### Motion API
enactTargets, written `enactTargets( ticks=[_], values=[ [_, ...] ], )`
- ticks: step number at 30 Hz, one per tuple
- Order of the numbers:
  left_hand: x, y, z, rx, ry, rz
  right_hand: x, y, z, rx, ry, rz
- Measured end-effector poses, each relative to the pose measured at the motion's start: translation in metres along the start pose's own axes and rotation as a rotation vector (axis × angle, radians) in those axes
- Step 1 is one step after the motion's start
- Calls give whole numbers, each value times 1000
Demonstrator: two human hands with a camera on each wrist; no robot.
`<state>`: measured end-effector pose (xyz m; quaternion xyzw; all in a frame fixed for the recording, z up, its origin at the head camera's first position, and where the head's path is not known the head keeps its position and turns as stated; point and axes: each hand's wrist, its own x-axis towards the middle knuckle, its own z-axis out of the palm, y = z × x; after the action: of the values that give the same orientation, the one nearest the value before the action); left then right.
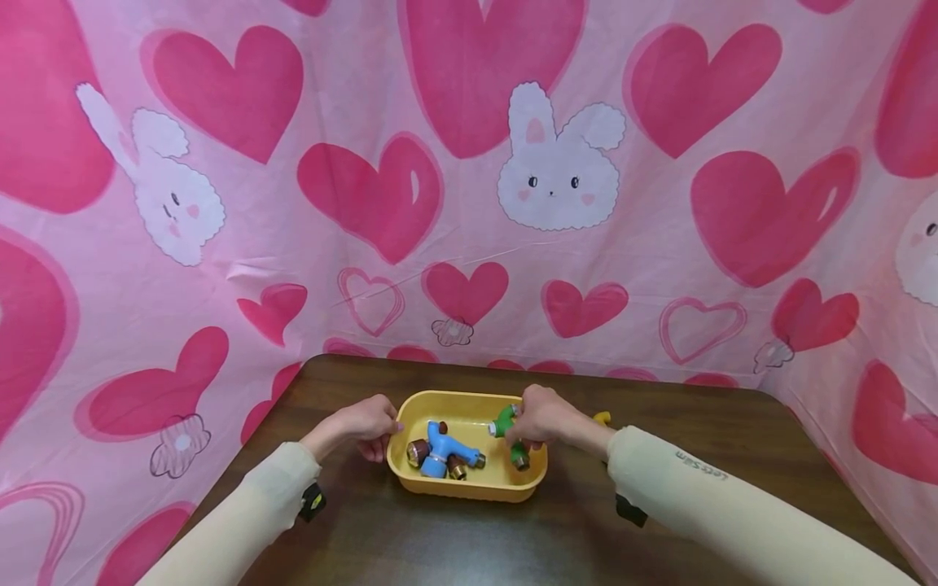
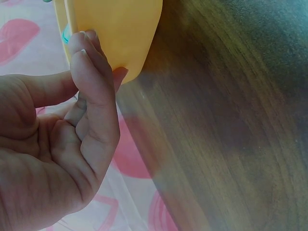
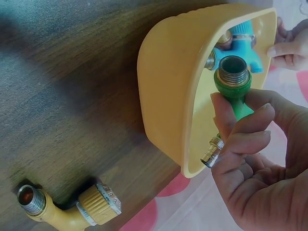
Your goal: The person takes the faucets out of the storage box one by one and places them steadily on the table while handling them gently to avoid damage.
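Note:
A yellow plastic basin (image 1: 469,488) sits on the dark wooden table. My left hand (image 1: 369,425) pinches its left rim, with the fingers against the outer wall (image 2: 115,36). At the basin's right end, my right hand (image 1: 545,417) holds a green faucet (image 3: 234,91) between thumb and fingers. The faucet's open threaded end faces the right wrist camera, and part of its body is hidden by the fingers. On the left inside the basin lies a blue faucet (image 1: 449,446), with brown fittings (image 1: 418,452) that have brass-coloured threaded ends around it.
A yellow faucet (image 3: 60,215) with a threaded end and a ribbed collar lies on the table (image 1: 469,549) to the right of the basin, partly behind my right forearm in the head view. Pink cloth with hearts and rabbits (image 1: 557,187) hangs behind the table and at its sides.

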<state>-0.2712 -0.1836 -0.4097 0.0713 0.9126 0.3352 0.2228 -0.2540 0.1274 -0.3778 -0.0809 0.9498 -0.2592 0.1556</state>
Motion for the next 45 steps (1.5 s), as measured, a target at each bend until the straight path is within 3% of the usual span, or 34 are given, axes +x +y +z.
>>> enactTargets(
  ticks=[45],
  values=[
    [-1, 1, -1, -2, -9, -3, -16, 20, -17, 44, 38, 34]
  ],
)
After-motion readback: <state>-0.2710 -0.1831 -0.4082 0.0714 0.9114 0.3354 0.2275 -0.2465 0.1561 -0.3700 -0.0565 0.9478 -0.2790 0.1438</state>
